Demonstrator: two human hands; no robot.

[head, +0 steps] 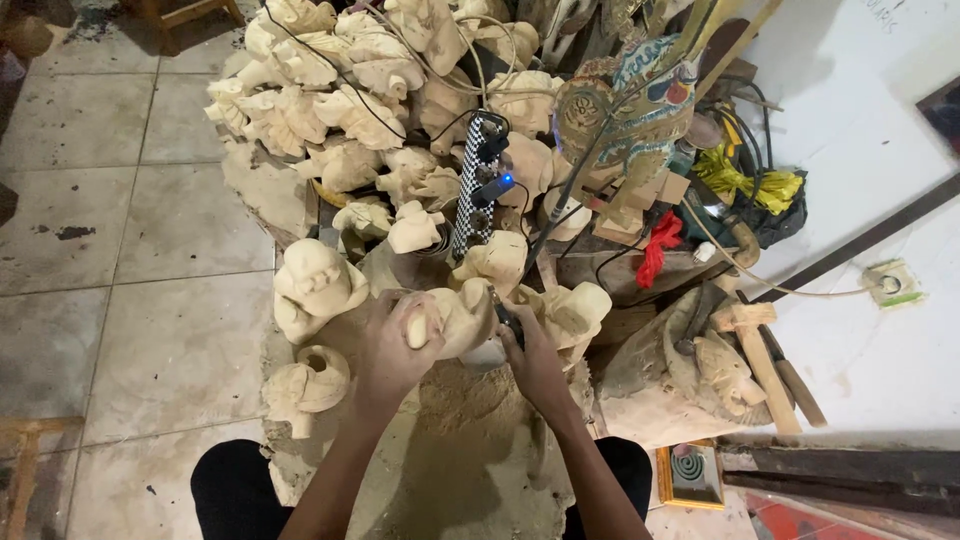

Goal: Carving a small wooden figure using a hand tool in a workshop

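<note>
My left hand [395,345] wraps a pale wooden figure [462,318], thumb across its front, pressing it down over the dusty block [470,440] between my knees. My right hand [530,365] closes on a dark tool [507,322] whose tip meets the figure's right side. Judgement: keep the figure pinned and let the tool take light passes. Count: one painted puppet [625,110], one checkered power strip [475,185], two mallets [760,365]; unfinished figures [340,110], well over a dozen, exact number unclear.

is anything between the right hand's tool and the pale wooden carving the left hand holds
Nothing visible. The left hand wraps the pale wooden carving, and the right hand holds a dark tool right against its side. The other carvings lie around it, not between.
</note>
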